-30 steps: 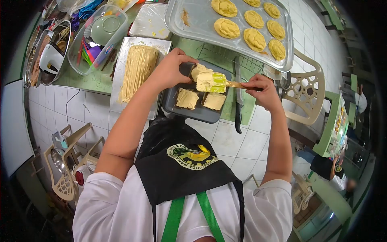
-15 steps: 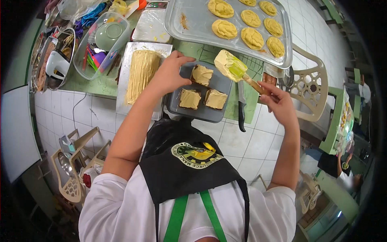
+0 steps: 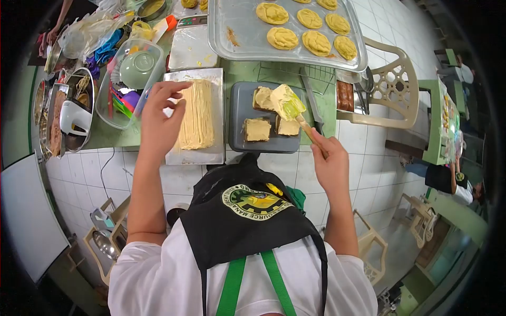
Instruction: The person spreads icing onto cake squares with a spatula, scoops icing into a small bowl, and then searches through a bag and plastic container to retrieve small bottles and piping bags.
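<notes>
Spatula (image 3: pixel 291 107) partly hides frosted squares (image 3: pixel 258 130), knife (image 3: pixel 311 97) near it

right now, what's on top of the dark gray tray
Three frosted squares sit on the dark gray tray. The spatula in the right hand hides parts of two squares; those parts, and the tray beneath all three, can't be seen.

A shared baking kitchen holds a green work surface (image 3: pixel 240 72) crowded with a hand mixer (image 3: pixel 75 117), a digital scale (image 3: pixel 192 47), a frosted log cake (image 3: pixel 198 124) and a metal tray (image 3: pixel 245 46) of yellow pastry rounds (image 3: pixel 281 38). Plastic chairs (image 3: pixel 392 101) stand on white floor tiles (image 3: pixel 287 181), with another person (image 3: pixel 440 178) beside a second green surface (image 3: pixel 431 124).
</notes>
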`<control>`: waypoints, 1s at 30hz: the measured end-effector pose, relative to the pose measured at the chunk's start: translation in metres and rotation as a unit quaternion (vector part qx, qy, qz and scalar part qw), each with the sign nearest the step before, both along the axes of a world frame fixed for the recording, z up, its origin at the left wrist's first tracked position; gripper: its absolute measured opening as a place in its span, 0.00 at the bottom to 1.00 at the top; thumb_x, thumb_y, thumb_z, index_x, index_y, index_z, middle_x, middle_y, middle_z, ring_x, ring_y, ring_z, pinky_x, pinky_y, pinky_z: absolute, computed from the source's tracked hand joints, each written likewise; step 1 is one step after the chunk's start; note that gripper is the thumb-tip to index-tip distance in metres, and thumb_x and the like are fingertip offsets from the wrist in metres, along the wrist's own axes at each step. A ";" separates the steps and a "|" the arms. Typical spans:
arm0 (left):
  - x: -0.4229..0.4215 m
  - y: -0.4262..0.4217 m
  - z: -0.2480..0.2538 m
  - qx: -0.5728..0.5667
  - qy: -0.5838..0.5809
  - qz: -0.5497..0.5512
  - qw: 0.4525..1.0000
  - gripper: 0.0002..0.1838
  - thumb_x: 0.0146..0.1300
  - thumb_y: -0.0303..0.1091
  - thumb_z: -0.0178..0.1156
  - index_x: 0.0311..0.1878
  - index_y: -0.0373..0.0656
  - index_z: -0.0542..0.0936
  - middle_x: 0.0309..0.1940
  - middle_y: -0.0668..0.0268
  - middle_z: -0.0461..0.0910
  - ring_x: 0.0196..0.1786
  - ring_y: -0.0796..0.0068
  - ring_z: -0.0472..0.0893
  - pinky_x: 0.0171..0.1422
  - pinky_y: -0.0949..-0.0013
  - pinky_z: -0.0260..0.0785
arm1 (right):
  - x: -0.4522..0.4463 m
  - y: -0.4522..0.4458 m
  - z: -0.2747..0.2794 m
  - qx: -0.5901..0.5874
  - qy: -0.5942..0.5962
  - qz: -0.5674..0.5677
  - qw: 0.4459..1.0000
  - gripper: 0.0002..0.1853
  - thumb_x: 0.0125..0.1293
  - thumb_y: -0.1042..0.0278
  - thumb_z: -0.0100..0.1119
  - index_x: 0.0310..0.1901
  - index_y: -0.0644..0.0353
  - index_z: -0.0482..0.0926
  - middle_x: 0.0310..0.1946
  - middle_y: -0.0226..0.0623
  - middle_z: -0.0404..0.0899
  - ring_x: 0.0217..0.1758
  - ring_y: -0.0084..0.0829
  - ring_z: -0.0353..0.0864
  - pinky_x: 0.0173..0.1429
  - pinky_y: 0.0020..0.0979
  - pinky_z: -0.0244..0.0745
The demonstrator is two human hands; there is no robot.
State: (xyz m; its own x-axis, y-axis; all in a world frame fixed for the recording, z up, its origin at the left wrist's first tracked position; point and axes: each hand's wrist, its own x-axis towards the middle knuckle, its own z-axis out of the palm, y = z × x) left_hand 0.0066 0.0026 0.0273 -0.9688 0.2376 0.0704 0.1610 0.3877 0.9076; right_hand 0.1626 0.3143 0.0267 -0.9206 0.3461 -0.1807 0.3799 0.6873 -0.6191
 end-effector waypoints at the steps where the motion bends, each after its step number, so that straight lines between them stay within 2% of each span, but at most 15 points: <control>1: -0.001 -0.008 0.003 -0.004 -0.002 0.006 1.000 0.17 0.61 0.17 0.56 0.51 0.42 0.82 0.46 0.67 0.75 0.45 0.76 0.75 0.45 0.75 0.69 | 0.001 -0.006 -0.005 0.003 -0.001 -0.003 1.000 0.18 0.62 0.75 0.60 0.55 0.54 0.82 0.28 0.44 0.72 0.30 0.44 0.75 0.37 0.38 0.71; 3: -0.001 -0.022 0.006 0.000 -0.010 0.015 1.000 0.17 0.61 0.17 0.56 0.52 0.42 0.82 0.45 0.67 0.75 0.45 0.76 0.75 0.46 0.75 0.69 | 0.003 -0.015 -0.013 0.037 0.005 -0.005 0.999 0.19 0.63 0.77 0.61 0.56 0.54 0.82 0.25 0.37 0.70 0.25 0.29 0.68 0.33 0.29 0.68; 4: -0.001 -0.028 0.006 0.003 -0.011 0.013 1.000 0.17 0.61 0.17 0.56 0.52 0.42 0.82 0.45 0.67 0.75 0.45 0.76 0.75 0.46 0.75 0.69 | 0.005 -0.020 -0.011 0.040 0.004 -0.006 0.999 0.19 0.63 0.77 0.61 0.56 0.54 0.82 0.25 0.37 0.70 0.25 0.29 0.68 0.33 0.29 0.68; 10: -0.007 -0.055 -0.001 0.012 -0.023 -0.004 1.000 0.17 0.62 0.17 0.55 0.52 0.41 0.81 0.45 0.67 0.75 0.45 0.77 0.74 0.47 0.75 0.67 | 0.020 -0.038 0.008 0.081 -0.023 -0.017 0.996 0.19 0.63 0.76 0.62 0.57 0.53 0.82 0.27 0.39 0.72 0.26 0.32 0.70 0.35 0.31 0.69; 13: -0.009 -0.064 -0.002 0.012 -0.015 -0.008 1.000 0.17 0.62 0.17 0.55 0.52 0.41 0.81 0.45 0.68 0.74 0.45 0.77 0.74 0.46 0.75 0.67 | 0.015 -0.051 0.021 0.066 -0.056 -0.037 0.996 0.19 0.63 0.75 0.61 0.57 0.54 0.82 0.27 0.40 0.73 0.27 0.33 0.72 0.36 0.32 0.69; 15: -0.011 -0.070 -0.002 0.013 -0.020 -0.013 1.000 0.16 0.63 0.17 0.55 0.52 0.41 0.82 0.45 0.68 0.74 0.44 0.79 0.73 0.47 0.75 0.67 | 0.004 -0.065 0.019 0.069 -0.018 -0.044 0.996 0.18 0.65 0.74 0.60 0.57 0.54 0.81 0.27 0.42 0.74 0.28 0.37 0.74 0.36 0.34 0.70; 19: -0.013 -0.078 0.004 0.014 -0.026 -0.021 0.999 0.16 0.63 0.18 0.55 0.52 0.41 0.82 0.45 0.69 0.73 0.44 0.80 0.73 0.46 0.76 0.67 | -0.004 -0.090 0.003 0.106 -0.041 -0.053 0.992 0.17 0.66 0.72 0.58 0.57 0.55 0.81 0.28 0.45 0.75 0.30 0.43 0.76 0.38 0.39 0.72; 26: -0.023 -0.099 0.005 0.025 -0.015 -0.035 0.999 0.16 0.64 0.17 0.56 0.52 0.41 0.82 0.45 0.69 0.73 0.45 0.80 0.73 0.47 0.77 0.67 | 0.017 -0.115 0.022 0.114 -0.074 -0.092 0.986 0.17 0.67 0.71 0.58 0.57 0.55 0.81 0.28 0.45 0.76 0.30 0.43 0.77 0.38 0.39 0.72; 28: -0.027 -0.104 0.004 0.026 -0.013 -0.044 0.999 0.15 0.64 0.17 0.56 0.52 0.41 0.82 0.45 0.69 0.74 0.45 0.80 0.73 0.47 0.77 0.67 | 0.016 -0.121 0.031 0.111 -0.089 -0.098 0.985 0.17 0.66 0.72 0.57 0.57 0.53 0.80 0.29 0.49 0.75 0.33 0.52 0.78 0.39 0.46 0.73; 30: -0.029 -0.109 0.004 0.022 -0.006 -0.049 0.999 0.15 0.64 0.18 0.56 0.52 0.42 0.81 0.46 0.69 0.74 0.45 0.80 0.74 0.48 0.77 0.66 | 0.006 -0.125 0.033 0.118 -0.067 -0.105 0.985 0.17 0.66 0.72 0.56 0.57 0.53 0.80 0.29 0.50 0.75 0.34 0.52 0.79 0.39 0.46 0.73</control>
State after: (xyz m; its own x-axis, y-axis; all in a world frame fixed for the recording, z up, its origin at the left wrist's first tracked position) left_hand -0.0228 -0.1065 0.0310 -0.9416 0.3290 0.0715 0.1856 0.3302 0.9255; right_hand 0.1687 0.1888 0.0599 -0.7974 0.5733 -0.1882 0.5968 0.7033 -0.3862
